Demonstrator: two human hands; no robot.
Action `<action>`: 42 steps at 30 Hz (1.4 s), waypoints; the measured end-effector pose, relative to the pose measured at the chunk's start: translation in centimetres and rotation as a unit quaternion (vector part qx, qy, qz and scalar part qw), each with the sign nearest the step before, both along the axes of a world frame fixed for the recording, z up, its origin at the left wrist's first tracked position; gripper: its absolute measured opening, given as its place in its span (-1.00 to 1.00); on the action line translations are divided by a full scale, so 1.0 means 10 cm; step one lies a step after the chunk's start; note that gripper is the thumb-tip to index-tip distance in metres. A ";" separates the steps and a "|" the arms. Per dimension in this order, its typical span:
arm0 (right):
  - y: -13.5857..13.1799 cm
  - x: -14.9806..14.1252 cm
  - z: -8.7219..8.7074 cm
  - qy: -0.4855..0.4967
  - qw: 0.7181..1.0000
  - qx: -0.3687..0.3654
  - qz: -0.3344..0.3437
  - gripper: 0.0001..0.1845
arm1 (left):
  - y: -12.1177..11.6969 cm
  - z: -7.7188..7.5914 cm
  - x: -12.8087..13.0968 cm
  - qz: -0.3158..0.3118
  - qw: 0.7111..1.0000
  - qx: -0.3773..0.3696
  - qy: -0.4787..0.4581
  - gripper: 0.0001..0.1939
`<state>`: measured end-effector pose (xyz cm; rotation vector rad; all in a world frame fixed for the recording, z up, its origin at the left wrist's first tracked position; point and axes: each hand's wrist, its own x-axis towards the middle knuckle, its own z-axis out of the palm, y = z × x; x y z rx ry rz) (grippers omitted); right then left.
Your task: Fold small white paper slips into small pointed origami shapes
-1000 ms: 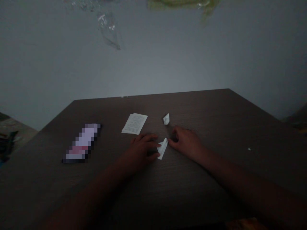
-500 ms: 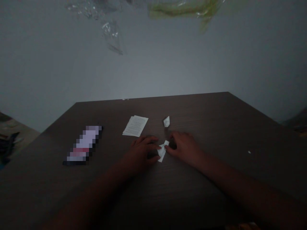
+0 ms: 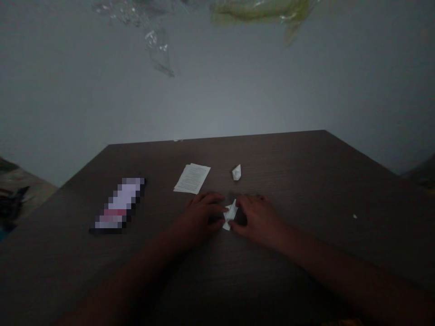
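A small folded white paper (image 3: 230, 213) lies on the dark wooden table (image 3: 306, 181), pinched between both hands. My left hand (image 3: 201, 213) rests on the table with fingertips pressed on the paper's left edge. My right hand (image 3: 256, 217) covers the paper's right side, fingers curled onto it. A tiny folded paper shape (image 3: 236, 172) stands just beyond the hands. A printed paper sheet (image 3: 192, 178) lies flat beyond my left hand.
A blurred-out rectangular object (image 3: 118, 205) lies at the table's left. A small white scrap (image 3: 355, 216) sits at the right. A grey wall rises behind the table, with clear and green plastic (image 3: 258, 9) hanging at the top.
My right hand has slid left and down over the small paper, folding it shorter; less of it shows. My left hand has held still.
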<state>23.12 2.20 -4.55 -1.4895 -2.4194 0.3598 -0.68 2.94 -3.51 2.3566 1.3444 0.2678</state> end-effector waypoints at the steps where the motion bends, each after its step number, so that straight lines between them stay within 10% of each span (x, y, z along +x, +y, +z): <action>1: 0.04 0.02 -0.01 0.000 1.000 -0.001 -0.010 -0.68 | 0.00 0.00 0.00 0.000 1.000 0.002 0.001 -0.64; 8: 0.26 0.15 -0.09 0.005 0.998 0.015 -0.060 -0.71 | -0.04 0.07 0.00 -0.007 1.000 0.007 0.010 -0.62; 17: 0.21 0.21 -0.11 0.041 0.994 0.052 0.090 -0.42 | 0.01 0.07 -0.05 -0.039 0.999 0.014 -0.005 -0.61; 42: 0.08 0.10 -0.08 0.005 0.998 0.049 0.038 -0.24 | -0.02 -0.10 0.00 0.061 0.987 0.023 -0.145 -0.79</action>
